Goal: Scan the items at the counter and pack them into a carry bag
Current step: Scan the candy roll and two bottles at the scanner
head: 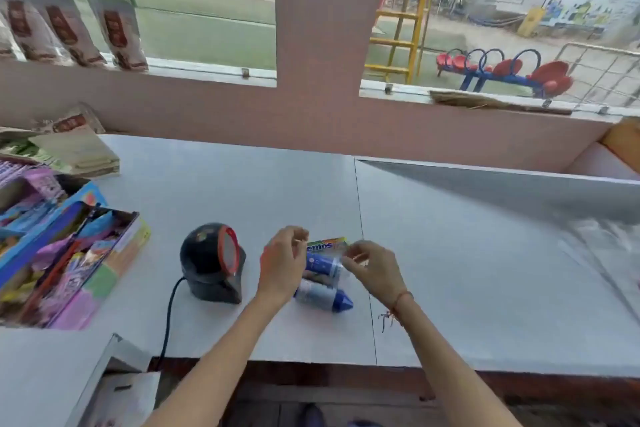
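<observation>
White counter point(242, 184): both hands' grip pinching clear bag point(341, 262) w/ items; L hand point(282, 265), R hand point(375, 269); scanner point(211, 263) beside.

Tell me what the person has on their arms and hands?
Both arms are bare, with no sleeves, gloves or rings showing. The right hand has a thin reddish thread bracelet at the wrist, its loose ends dangling. The left hand wears nothing.

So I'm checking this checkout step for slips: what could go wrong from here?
1. Both hands, left hand and right hand, seem to pinch a thin clear bag over the items; it could slip or tear.
2. The blue-capped bottle lies on its side on the counter and might roll.
3. The scanner window faces the left hand, so an item may get bagged unscanned.
</observation>
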`<state>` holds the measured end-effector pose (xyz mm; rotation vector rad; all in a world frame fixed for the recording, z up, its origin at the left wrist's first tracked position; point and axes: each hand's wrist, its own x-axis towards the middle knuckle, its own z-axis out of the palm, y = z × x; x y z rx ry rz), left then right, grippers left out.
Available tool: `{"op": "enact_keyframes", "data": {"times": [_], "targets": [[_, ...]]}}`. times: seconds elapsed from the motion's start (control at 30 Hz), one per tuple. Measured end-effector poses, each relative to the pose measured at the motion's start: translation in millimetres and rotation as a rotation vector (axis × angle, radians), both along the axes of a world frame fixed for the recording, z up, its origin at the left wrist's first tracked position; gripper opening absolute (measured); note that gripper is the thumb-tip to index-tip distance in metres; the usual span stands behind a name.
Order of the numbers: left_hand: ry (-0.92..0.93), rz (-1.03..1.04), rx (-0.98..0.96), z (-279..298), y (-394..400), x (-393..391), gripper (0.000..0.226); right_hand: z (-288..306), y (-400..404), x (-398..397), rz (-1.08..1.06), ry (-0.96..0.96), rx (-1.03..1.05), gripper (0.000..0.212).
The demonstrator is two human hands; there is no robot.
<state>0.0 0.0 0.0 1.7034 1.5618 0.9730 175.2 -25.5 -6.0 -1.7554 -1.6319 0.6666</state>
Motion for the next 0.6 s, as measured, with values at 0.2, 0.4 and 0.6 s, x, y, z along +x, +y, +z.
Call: {"op": "enact_keyframes", "data": {"times": [0.2,0.4,0.6], "targets": [[0.125,0.062,-0.349,-52,-34,-19,0.022,-39,-34,-3,0.062,0.07,-0.162,0.05],[-0.222,-0.032,-0.507,-48,-45,-20,0.03,-39,-49,-12,0.057,0.117,-0.088,0.053],[-0.592,-0.081,-0.595,-38,-51,-25,0.04,-29,-56,-8,-0.147,0.594,-0.171,0.013]]}}
